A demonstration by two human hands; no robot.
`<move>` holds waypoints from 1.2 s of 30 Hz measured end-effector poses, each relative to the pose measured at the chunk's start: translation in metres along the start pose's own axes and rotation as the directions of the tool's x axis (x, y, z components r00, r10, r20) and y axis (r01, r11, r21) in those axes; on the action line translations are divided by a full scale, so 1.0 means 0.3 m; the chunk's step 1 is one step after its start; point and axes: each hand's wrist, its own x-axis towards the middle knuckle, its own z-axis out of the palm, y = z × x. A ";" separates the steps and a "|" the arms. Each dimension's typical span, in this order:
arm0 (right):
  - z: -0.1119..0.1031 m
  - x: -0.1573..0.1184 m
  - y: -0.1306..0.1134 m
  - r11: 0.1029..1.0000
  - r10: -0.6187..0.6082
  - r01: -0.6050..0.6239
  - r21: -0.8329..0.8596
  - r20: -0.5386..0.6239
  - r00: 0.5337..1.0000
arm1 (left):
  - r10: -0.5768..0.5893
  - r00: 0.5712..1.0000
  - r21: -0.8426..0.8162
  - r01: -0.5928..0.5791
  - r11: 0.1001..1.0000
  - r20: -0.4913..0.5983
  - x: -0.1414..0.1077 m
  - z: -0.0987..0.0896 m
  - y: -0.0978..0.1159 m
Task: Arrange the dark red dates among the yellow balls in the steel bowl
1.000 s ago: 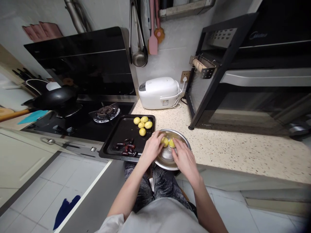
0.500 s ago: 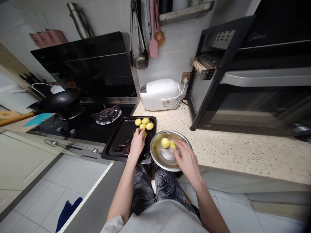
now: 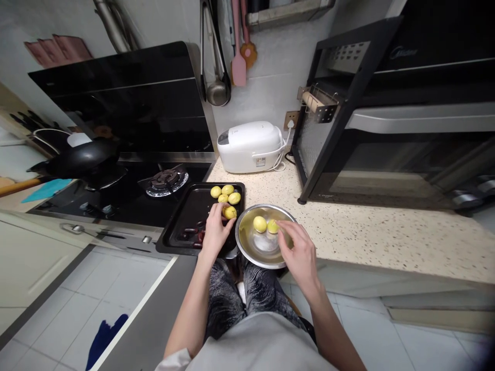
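Note:
My left hand [image 3: 217, 229] reaches over the black baking tray [image 3: 196, 198], its thumb and fingers closed around a small yellow lemon-like fruit [image 3: 230, 213] with brownish marks. Behind it, several more yellow fruits [image 3: 234, 198] sit in the tray's far right corner. Dark red, elongated pieces [image 3: 190, 230] lie beside my left hand, partly covered by it. My right hand [image 3: 298, 251] is over the metal bowl [image 3: 263, 263], fingertips and thumb at the right side of a greenish-yellow fruit [image 3: 273, 226]. Another yellow fruit [image 3: 260, 224] rests beside that one in the bowl.
A white appliance [image 3: 251, 147] with a cord stands against the wall. Right of it is a black rack with a large oven [image 3: 386, 165]. On the left, a gas hob [image 3: 164, 181] carries a black wok [image 3: 83, 157]. A drawer [image 3: 154, 304] stands pulled out below the tray.
My left hand has drawn slightly back toward me, and the fruit at its fingertips now shows more fully. My right hand stays at the same fruit. The whole view has shifted a little.

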 end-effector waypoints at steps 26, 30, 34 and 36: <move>-0.046 -0.040 0.047 0.997 0.071 -0.072 -0.036 -0.036 0.997 | 0.296 0.752 0.104 -0.434 0.895 0.589 -0.054 0.229 0.248; -0.039 -0.052 0.049 0.998 0.042 -0.042 -0.053 -0.013 0.999 | 0.255 0.781 0.060 -0.349 0.935 0.570 -0.060 0.208 0.241; -0.027 -0.063 0.047 0.998 -0.003 0.006 -0.058 0.044 0.999 | 0.240 0.801 0.024 -0.302 0.953 0.548 -0.057 0.173 0.230; -0.024 -0.066 0.046 0.998 -0.033 0.035 -0.048 0.040 0.999 | 0.233 0.820 0.017 -0.284 0.959 0.523 -0.041 0.142 0.216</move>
